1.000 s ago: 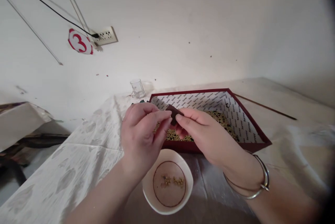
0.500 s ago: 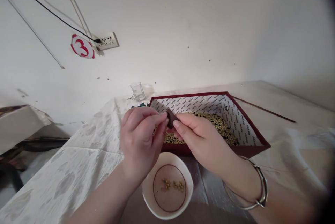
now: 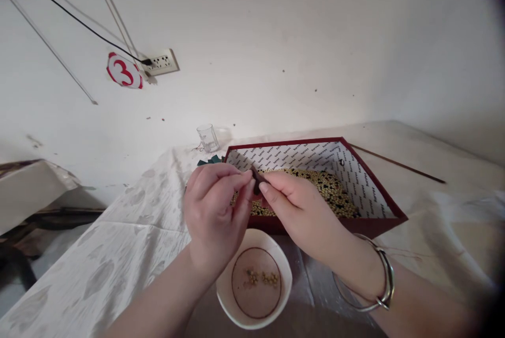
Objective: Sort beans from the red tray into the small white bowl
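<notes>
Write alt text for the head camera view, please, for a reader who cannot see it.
Two bare hands, left hand and right hand, pinch a small dark flat piece together above a white ceramic bowl holding a few beans. Behind lies a dark red cardboard box of mixed beans.

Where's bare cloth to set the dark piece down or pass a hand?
Free: tablecloth left of the left hand, and the stretch right of the red box, short of the thin stick. Crowded: the middle, where both hands pinch the dark piece over the bowl, right hand by the box.

Dark red box (image 3: 379, 222), white lettered lining; yellow and black beans (image 3: 335, 196); white bowl (image 3: 229, 290), brown ring.
</notes>
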Demonstrator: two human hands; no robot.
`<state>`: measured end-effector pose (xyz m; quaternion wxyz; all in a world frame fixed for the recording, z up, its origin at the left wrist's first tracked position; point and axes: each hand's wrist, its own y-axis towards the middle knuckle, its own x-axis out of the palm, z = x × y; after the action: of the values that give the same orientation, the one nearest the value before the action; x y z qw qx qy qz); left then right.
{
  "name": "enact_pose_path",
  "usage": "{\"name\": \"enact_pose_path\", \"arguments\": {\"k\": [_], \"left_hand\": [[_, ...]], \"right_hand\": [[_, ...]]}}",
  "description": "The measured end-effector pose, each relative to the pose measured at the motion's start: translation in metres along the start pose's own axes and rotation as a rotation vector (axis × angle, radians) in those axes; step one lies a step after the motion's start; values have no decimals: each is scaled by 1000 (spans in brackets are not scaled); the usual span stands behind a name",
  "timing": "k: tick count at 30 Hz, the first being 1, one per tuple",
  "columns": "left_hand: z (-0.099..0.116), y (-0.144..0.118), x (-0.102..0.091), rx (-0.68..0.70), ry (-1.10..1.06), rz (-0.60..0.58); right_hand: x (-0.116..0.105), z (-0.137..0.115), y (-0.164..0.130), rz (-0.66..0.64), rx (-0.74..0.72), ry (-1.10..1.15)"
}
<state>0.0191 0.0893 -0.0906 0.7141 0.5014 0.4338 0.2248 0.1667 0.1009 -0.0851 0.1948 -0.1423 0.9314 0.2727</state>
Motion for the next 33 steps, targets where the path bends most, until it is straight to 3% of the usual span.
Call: {"name": "enact_pose_path", "arguments": {"k": [3, 13, 23, 33], "left_hand": [[1, -1, 1, 55, -9, 8], [1, 0, 2, -109, -51, -51], [-1, 2, 1, 13, -9, -55], [-1, 5, 2, -44, 5, -72]], "right_hand": [[1, 1, 1, 10, -7, 26], [2, 2, 1, -28, 50, 54], [1, 3, 1, 0, 34, 21], [8, 8, 2, 20, 11, -56]]}}
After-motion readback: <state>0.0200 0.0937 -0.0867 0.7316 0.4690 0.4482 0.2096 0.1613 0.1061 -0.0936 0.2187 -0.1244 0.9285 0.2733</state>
